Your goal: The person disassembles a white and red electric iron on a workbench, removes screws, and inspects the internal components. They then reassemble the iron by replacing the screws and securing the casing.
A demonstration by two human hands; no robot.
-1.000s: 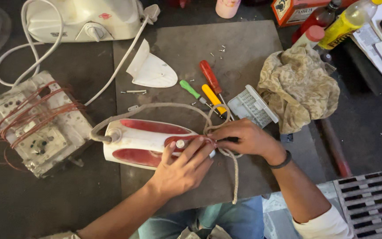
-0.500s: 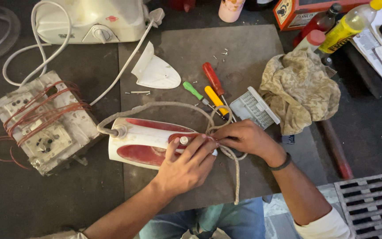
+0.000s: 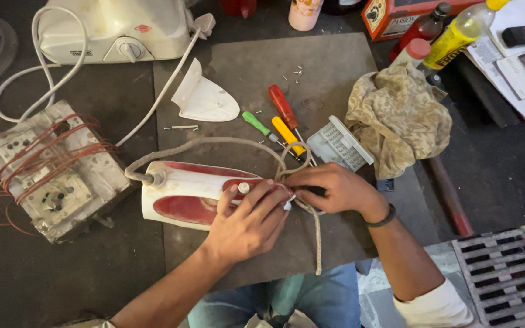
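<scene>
We have the iron [image 3: 189, 197] lying on its side at the mat's [image 3: 329, 67] 7 o'clock. Left hand [image 3: 247, 222] lies over the handle end, fingers curled onto it, pinning it down. Right hand [image 3: 329, 188] comes in from 3 o'clock, fingertips pinched at the same spot, apparently on the cord [image 3: 214, 143] or a small part; we can't tell which, the fingers hide it.

Risks as we see them:
- The cord loops from the iron's 9 o'clock end over the top and crosses the screwdrivers [image 3: 281, 118] at 1 o'clock. A tug could drag them or scatter the loose screws [image 3: 296, 73] at 12.
- The iron rests on a curved side; if the left hand eases, it could roll.
- A small part slipping from the pinch could bounce to the floor grate [image 3: 505, 273] at 4 o'clock.
</scene>
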